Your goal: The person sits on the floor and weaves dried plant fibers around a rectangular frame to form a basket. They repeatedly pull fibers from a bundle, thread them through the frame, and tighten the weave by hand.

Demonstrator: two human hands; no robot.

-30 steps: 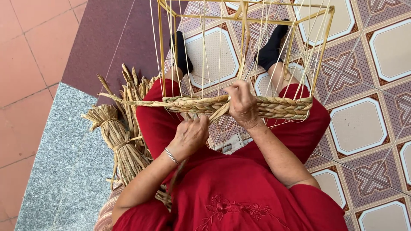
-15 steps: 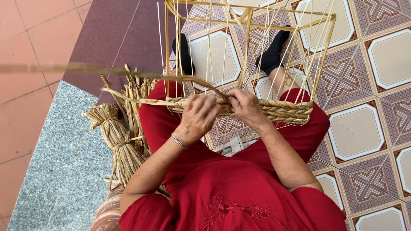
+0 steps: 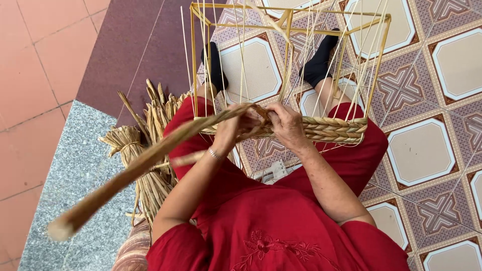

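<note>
Half-woven basket (image 3: 321,128): a square yellow frame (image 3: 288,20) with thin upright stakes, resting on the lap of a seated person in red clothing (image 3: 281,226). Only a band at the frame's near end is woven, made of thick braided straw; the rest of the frame is open stakes. Nothing lies inside the basket; floor tiles show through the stakes.

Left hand (image 3: 232,129): closed around a long straw strand (image 3: 145,160) at the left corner of the woven band. The strand runs from that corner down and to the left, its free end blurred close to the camera. A thin bracelet sits at the left wrist.

Right hand (image 3: 286,125): fingers curled over the near edge of the woven band, just right of the left hand, pinching the straw there. The two hands are touching or nearly so; which cannot be told.

Left of the basket, on the floor beside the person's thigh: tied bundles of dried straw (image 3: 143,150). Beyond the frame, two feet in black socks (image 3: 317,62) rest on the patterned floor tiles (image 3: 427,150).
</note>
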